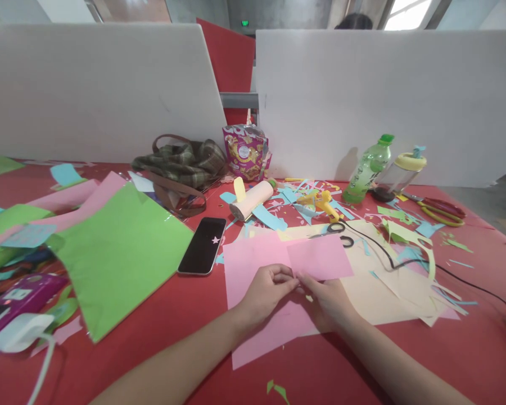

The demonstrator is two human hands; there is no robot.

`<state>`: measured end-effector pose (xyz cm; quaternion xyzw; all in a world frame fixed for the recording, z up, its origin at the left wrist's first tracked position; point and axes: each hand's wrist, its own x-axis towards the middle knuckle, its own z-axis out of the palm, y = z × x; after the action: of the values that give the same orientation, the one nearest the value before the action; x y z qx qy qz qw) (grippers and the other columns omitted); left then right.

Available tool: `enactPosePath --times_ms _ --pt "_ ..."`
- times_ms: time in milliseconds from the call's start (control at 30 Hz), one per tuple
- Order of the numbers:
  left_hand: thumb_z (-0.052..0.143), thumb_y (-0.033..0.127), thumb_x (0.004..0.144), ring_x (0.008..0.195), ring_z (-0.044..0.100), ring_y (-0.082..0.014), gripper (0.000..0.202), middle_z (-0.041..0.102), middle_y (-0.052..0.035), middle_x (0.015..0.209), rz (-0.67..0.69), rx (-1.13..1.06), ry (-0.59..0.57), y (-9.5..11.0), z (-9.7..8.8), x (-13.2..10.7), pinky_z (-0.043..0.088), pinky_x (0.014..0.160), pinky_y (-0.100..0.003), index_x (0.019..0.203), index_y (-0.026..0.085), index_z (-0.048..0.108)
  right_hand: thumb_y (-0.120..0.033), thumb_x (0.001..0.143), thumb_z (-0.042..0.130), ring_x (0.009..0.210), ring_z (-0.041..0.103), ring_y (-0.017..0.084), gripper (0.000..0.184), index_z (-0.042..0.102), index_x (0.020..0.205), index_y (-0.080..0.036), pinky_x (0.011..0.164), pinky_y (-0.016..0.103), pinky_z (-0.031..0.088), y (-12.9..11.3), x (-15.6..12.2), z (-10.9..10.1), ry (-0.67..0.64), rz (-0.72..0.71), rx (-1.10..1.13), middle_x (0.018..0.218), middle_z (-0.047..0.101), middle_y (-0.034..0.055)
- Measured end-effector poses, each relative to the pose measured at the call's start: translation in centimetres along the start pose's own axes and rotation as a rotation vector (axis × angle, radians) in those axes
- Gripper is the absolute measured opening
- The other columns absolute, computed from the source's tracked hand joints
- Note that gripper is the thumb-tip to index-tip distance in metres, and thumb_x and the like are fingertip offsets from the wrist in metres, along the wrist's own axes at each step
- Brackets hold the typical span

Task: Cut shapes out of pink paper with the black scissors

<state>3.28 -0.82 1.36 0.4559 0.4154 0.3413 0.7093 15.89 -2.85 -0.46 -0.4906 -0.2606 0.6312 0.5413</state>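
My right hand (329,301) pinches the lower left corner of a small pink paper piece (320,257), which is raised and tilted. The fingers of my left hand (270,288) are curled and pressed together at that same corner, touching my right fingertips. Beneath both hands lies a larger pink paper sheet (253,340), partly hidden by them. It overlaps a cream paper sheet (390,298) on the right. Just behind the small piece, black-handled scissors (336,228) lie partly covered.
Left of the sheets are a black phone (203,246) and green paper (122,253). Behind lie a paper-covered roll (253,201), a yellow glue gun (322,203) with a trailing cord, and many scraps. A green bottle (366,171) and red-and-yellow-handled pliers (442,211) are at the right.
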Motion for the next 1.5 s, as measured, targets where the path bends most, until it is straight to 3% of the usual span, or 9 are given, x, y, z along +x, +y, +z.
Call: enactPosePath --times_ms 167,500,733,933,1133,1333,1500 --pt "0.058 0.029 0.067 0.065 0.06 -0.0168 0.018 0.064 -0.006 0.063 -0.003 -0.024 0.012 0.0 0.0 0.0 0.043 0.061 -0.026 0.066 0.013 0.05 -0.029 0.057 0.068 0.047 0.05 0.012 0.018 0.058 0.054 -0.015 0.052 0.028 0.041 -0.4 -0.1 0.1 -0.02 0.083 0.124 0.044 0.053 -0.002" --pt "0.053 0.029 0.071 0.065 0.058 -0.0152 0.017 0.06 -0.0034 0.062 0.051 0.001 0.036 0.5 -0.1 0.1 0.043 0.066 -0.027 0.067 0.012 0.053 -0.032 0.058 0.067 0.05 0.051 0.014 0.021 0.061 0.055 -0.012 0.052 0.029 0.039 -0.5 0.0 -0.2 -0.016 -0.057 -0.087 0.049 0.057 0.0014" --pt "0.035 0.033 0.08 0.069 0.056 -0.0151 0.033 0.062 -0.0083 0.077 0.055 -0.112 -0.015 0.3 -0.3 0.2 0.043 0.066 -0.027 0.078 0.011 0.06 -0.031 0.06 0.066 0.043 0.043 0.01 0.022 0.057 0.05 -0.013 0.047 0.026 0.036 -0.7 0.1 -0.4 0.049 -0.113 -0.149 0.042 0.049 -0.003" --pt "0.04 0.035 0.078 0.082 0.055 -0.0171 0.031 0.059 -0.0103 0.095 0.006 -0.194 0.031 0.4 -0.7 0.6 0.042 0.074 -0.028 0.079 0.012 0.06 -0.034 0.055 0.067 0.046 0.048 0.012 0.022 0.06 0.055 -0.013 0.052 0.03 0.04 -1.0 -0.1 0.0 0.053 -0.063 -0.062 0.041 0.049 -0.0025" --pt "0.044 0.037 0.077 0.084 0.056 -0.0187 0.033 0.063 -0.0108 0.09 0.016 -0.261 -0.072 0.2 -0.7 0.4 0.041 0.077 -0.03 0.086 0.011 0.062 -0.031 0.058 0.066 0.044 0.043 0.01 0.02 0.058 0.052 -0.014 0.046 0.025 0.035 -1.5 -0.1 0.0 0.045 -0.089 -0.17 0.042 0.048 -0.0036" --pt "0.045 0.034 0.077 0.084 0.057 -0.0182 0.032 0.062 -0.0127 0.092 -0.069 -0.375 -0.016 -0.1 -0.7 0.6 0.042 0.079 -0.031 0.089 0.008 0.06 -0.033 0.06 0.065 0.04 0.034 0.007 0.026 0.052 0.048 -0.014 0.04 0.022 0.026 -1.1 0.2 -0.5 0.076 -0.097 -0.228 0.039 0.042 -0.0054" --pt "0.046 0.03 0.077 0.088 0.056 -0.0195 0.027 0.06 -0.0132 0.097 -0.154 -0.536 -0.034 -0.3 -1.0 1.1 0.042 0.081 -0.032 0.087 0.009 0.06 -0.037 0.055 0.067 0.041 0.038 0.008 0.027 0.054 0.049 -0.013 0.041 0.023 0.03 -0.9 0.2 -0.6 0.086 -0.073 -0.163 0.04 0.044 -0.0039"
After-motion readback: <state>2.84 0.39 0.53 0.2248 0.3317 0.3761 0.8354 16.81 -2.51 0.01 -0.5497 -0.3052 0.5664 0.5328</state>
